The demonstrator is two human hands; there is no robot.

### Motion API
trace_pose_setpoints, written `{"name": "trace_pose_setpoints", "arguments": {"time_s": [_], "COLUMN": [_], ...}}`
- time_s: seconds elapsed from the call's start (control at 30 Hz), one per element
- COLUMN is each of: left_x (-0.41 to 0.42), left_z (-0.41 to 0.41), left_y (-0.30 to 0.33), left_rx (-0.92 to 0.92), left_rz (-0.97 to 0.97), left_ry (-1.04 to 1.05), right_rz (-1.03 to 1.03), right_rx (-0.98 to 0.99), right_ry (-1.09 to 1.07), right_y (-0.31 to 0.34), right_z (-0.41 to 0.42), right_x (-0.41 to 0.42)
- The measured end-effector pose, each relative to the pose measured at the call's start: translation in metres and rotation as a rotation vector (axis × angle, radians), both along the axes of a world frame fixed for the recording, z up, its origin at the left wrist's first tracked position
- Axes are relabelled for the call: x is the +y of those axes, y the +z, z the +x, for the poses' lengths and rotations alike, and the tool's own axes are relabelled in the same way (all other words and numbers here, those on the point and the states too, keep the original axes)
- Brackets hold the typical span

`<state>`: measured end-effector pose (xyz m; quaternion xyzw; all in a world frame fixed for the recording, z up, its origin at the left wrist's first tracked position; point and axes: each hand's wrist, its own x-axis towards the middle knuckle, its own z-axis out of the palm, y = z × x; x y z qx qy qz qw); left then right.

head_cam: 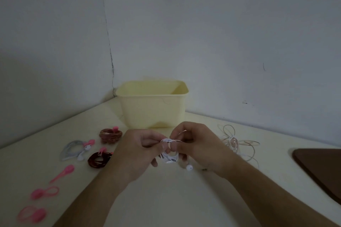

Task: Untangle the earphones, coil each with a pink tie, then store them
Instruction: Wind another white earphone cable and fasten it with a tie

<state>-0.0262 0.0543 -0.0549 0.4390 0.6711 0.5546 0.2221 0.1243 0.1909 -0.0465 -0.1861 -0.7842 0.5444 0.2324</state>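
Both hands pinch the white earphone coil [168,150] held above the table between them, left hand [140,149], right hand [195,145]; loose pink ties [61,173] lie far left, nearer the left hand.

White earphones [170,155] are pinched between left hand [140,150] and right hand [196,143] above the bench [166,199], one earbud dangling. Three coiled sets [97,145] with pink ties are laid left of the hands, three loose pink ties [44,192] nearer. Yellow bin [153,105] is set behind; tangled pale earphones [238,143] are seen right.
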Motion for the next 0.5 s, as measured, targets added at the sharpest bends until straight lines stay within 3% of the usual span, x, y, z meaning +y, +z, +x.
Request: {"name": "trace_pose_setpoints", "arguments": {"time_s": [0.3,0.5], "left_x": [0.003,0.002], "left_z": [0.006,0.009], "left_y": [-0.001,-0.002], "left_rx": [-0.261,-0.238], "left_rz": [0.281,0.282], "left_ry": [0.105,0.150], "right_rz": [-0.084,-0.130], "right_rx": [0.111,0.131], "right_ry": [0.001,-0.039], "right_y": [-0.009,-0.004], "right_z": [-0.009,-0.011], "right_x": [-0.007,-0.017]}}
